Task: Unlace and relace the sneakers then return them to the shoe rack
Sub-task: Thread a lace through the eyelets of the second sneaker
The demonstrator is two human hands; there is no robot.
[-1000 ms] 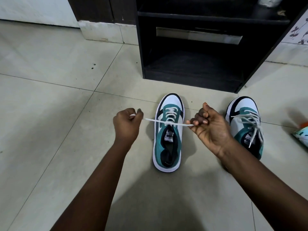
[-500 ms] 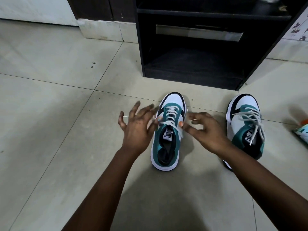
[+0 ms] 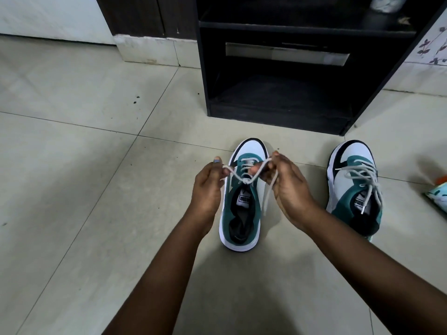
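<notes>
While the left hand (image 3: 207, 187) and right hand (image 3: 287, 189) each pinch a white lace (image 3: 244, 177) end above the teal sneaker (image 3: 242, 201), pulling evenly should seat the knot centrally.

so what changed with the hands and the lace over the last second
A second ago both hands pulled the lace taut sideways, then let go with fingers spread. Now the left hand and right hand pinch the ends again, raised above the near sneaker, crossing at a knot. The other sneaker and shoe rack stayed put.
</notes>
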